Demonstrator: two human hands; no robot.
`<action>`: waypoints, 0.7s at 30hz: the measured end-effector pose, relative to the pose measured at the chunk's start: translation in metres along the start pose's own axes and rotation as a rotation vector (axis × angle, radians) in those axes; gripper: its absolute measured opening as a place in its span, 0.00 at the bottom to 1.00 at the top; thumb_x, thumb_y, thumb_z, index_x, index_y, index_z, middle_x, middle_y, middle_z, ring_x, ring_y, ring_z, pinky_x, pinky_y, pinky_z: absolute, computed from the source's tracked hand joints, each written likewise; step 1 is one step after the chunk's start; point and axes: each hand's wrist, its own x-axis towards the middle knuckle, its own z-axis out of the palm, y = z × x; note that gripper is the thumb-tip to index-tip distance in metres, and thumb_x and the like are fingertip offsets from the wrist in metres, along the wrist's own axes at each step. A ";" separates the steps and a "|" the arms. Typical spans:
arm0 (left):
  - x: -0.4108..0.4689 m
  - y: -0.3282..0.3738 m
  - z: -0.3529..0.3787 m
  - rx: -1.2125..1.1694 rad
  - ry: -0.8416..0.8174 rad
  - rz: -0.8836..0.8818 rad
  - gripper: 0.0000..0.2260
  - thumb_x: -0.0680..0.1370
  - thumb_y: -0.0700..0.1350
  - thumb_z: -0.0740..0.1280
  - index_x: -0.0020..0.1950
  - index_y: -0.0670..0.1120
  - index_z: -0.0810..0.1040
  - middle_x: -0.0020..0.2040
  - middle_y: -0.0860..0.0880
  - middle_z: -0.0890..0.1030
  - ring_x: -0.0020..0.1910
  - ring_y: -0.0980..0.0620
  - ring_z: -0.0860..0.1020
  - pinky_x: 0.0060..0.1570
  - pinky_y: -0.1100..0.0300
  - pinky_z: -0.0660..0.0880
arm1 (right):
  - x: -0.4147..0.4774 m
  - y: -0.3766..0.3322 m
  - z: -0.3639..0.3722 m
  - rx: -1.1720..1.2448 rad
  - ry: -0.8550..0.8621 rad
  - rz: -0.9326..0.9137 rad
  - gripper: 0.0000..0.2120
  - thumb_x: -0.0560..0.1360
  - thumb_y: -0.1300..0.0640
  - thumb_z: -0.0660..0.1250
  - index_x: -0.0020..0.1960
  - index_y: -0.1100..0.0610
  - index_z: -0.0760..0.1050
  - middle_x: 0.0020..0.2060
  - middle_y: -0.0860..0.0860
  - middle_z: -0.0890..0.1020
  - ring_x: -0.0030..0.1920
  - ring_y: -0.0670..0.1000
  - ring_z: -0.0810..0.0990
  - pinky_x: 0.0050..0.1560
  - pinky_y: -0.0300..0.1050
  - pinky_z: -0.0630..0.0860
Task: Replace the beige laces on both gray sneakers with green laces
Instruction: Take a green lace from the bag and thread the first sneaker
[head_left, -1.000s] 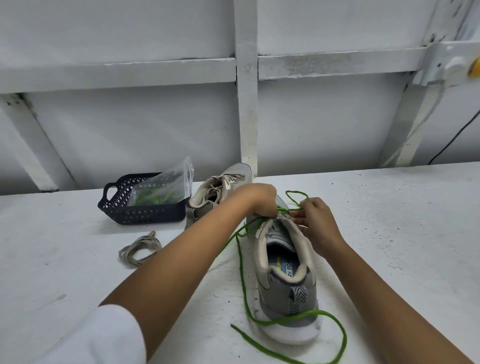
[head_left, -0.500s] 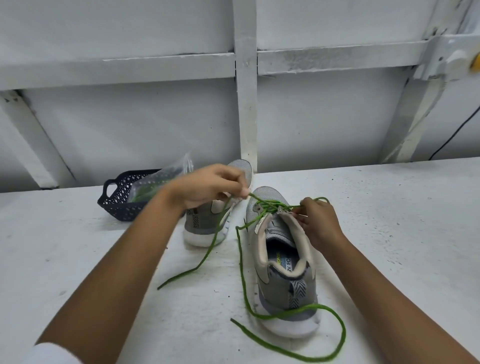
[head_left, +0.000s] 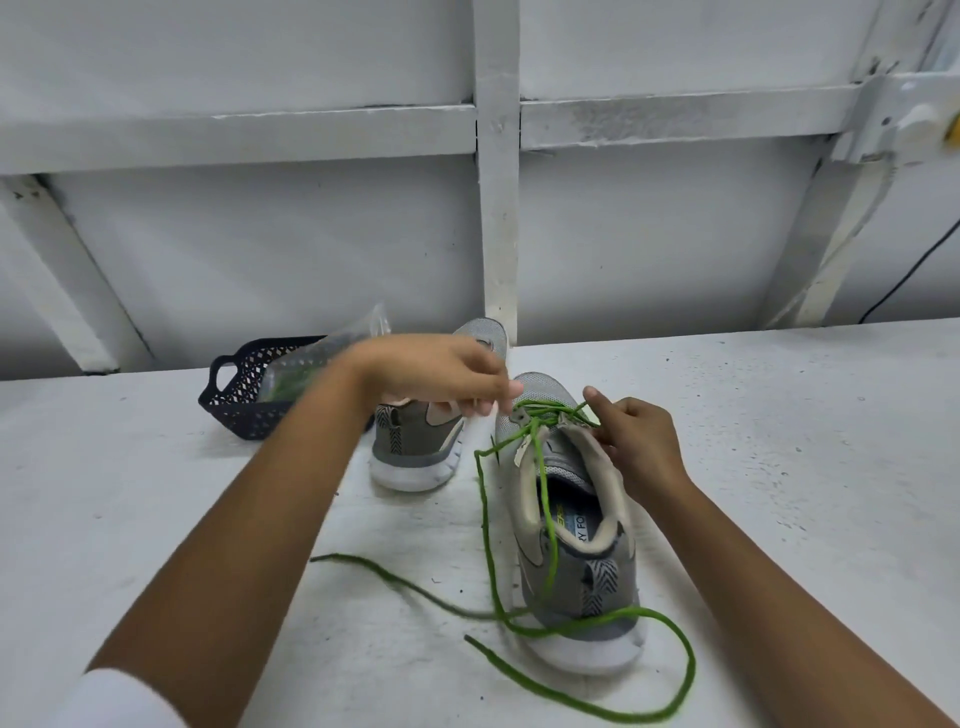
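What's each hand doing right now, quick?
Left hand: fingers curled beside the green lace; grip cannot be told.
Right hand: pinches the green lace at the near sneaker.

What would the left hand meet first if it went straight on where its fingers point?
Probably the green lace crossing the near sneaker, then the right hand; depth is unclear.

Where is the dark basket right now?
Head view: the dark basket sits at the table's far left near the wall, just left of the farther gray sneaker, its right end hidden behind the left forearm.
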 end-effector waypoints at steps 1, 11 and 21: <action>0.012 0.004 0.006 0.074 0.067 -0.042 0.11 0.79 0.53 0.63 0.45 0.48 0.79 0.37 0.53 0.75 0.34 0.59 0.73 0.40 0.62 0.71 | -0.001 0.000 0.001 0.000 0.005 -0.004 0.20 0.76 0.56 0.68 0.31 0.58 0.62 0.27 0.55 0.66 0.19 0.39 0.72 0.20 0.30 0.66; 0.082 0.018 0.048 0.444 0.155 -0.238 0.10 0.74 0.44 0.65 0.34 0.44 0.72 0.30 0.49 0.69 0.31 0.49 0.69 0.28 0.62 0.64 | 0.001 -0.001 0.003 0.088 0.047 0.070 0.21 0.81 0.55 0.57 0.31 0.61 0.66 0.26 0.55 0.68 0.25 0.49 0.72 0.21 0.31 0.68; 0.091 0.009 0.055 0.299 0.147 -0.240 0.09 0.74 0.44 0.68 0.49 0.40 0.81 0.35 0.48 0.76 0.39 0.48 0.72 0.35 0.61 0.68 | 0.000 -0.001 0.003 0.018 0.023 0.026 0.19 0.80 0.58 0.58 0.32 0.62 0.68 0.26 0.54 0.71 0.18 0.40 0.71 0.22 0.30 0.67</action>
